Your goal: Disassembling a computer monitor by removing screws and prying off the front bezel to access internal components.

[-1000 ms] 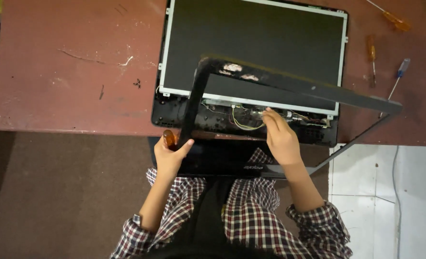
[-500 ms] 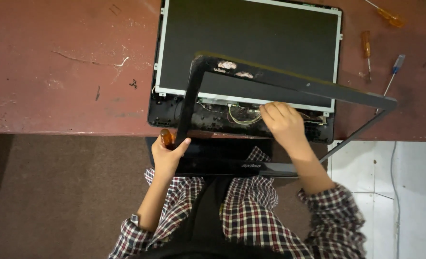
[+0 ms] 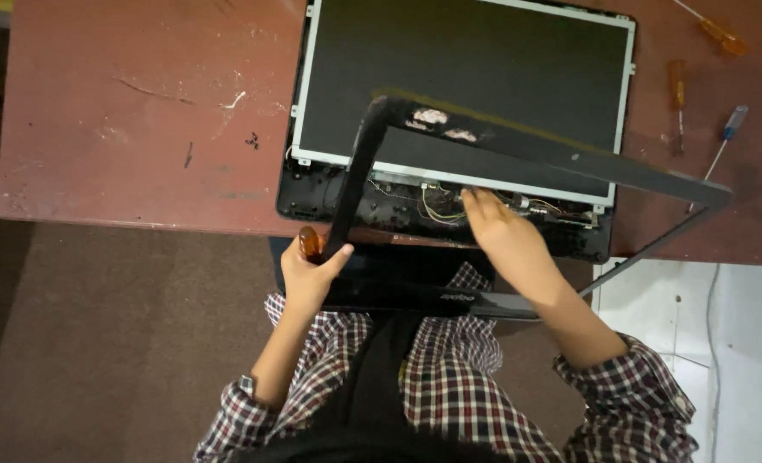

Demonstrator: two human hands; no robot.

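In the head view, the left hand [image 3: 308, 273] is seen closed around the left bar of a black bezel frame [image 3: 561, 159], with an orange-handled tool [image 3: 310, 242] pinched in the same grip. The right hand [image 3: 505, 240], fingers loosely spread and holding nothing, has been moved slightly leftward over the last second and now rests on the exposed wires [image 3: 437, 208] at the hinge strip, so attention appears shifted to the cabling. The frame is held tilted, lifted clear above the bare dark screen panel [image 3: 467, 77], which lies flat on the reddish tabletop [image 3: 141, 111]. Screwdrivers [image 3: 678, 90] lie apart at the right.
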